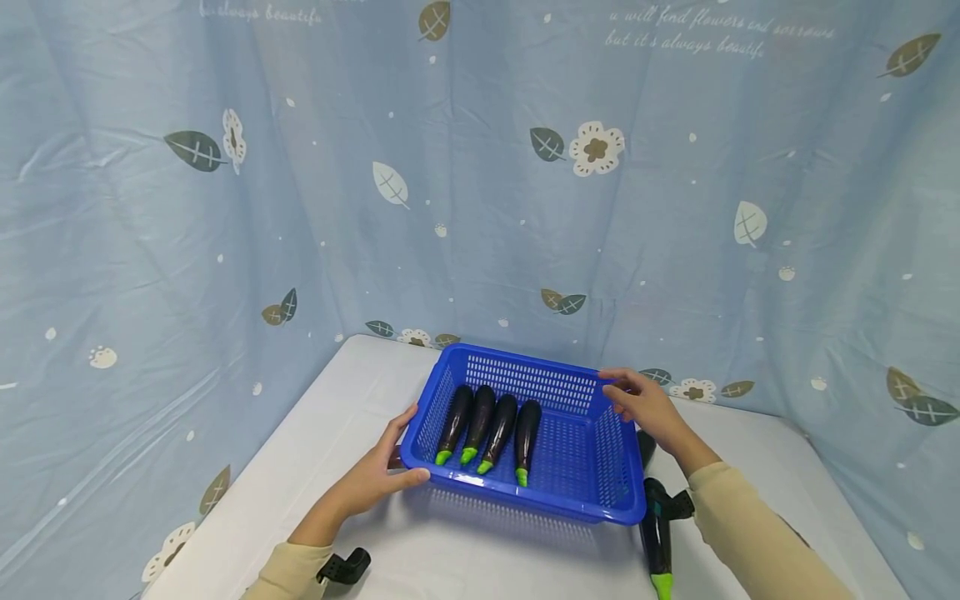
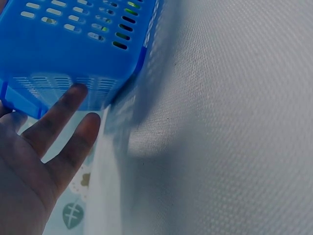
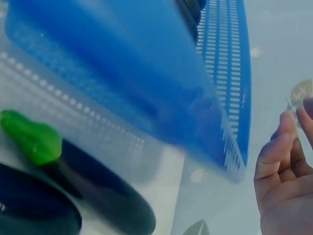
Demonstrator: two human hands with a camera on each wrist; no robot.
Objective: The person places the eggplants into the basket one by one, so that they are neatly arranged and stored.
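Observation:
A blue plastic basket [image 1: 517,498] holds several dark eggplants [image 1: 480,421] with green stem ends, lying side by side at its left. My left hand [image 1: 371,475] holds the basket's near left corner, thumb on the front rim. Two fingers stretch along the end wall in the left wrist view. At the far right corner is my right hand [image 1: 648,408], its fingers bent around nothing. It appears apart from the basket in the right wrist view; whether a fingertip touches the rim, I cannot tell.
An eggplant [image 1: 657,537] lies on the white table [image 1: 450,567] right of the basket, with another dark one [image 1: 645,447] partly hidden behind it. A blue patterned curtain [image 1: 487,208] hangs close behind the basket. Each wrist carries a black camera mount [image 1: 347,567].

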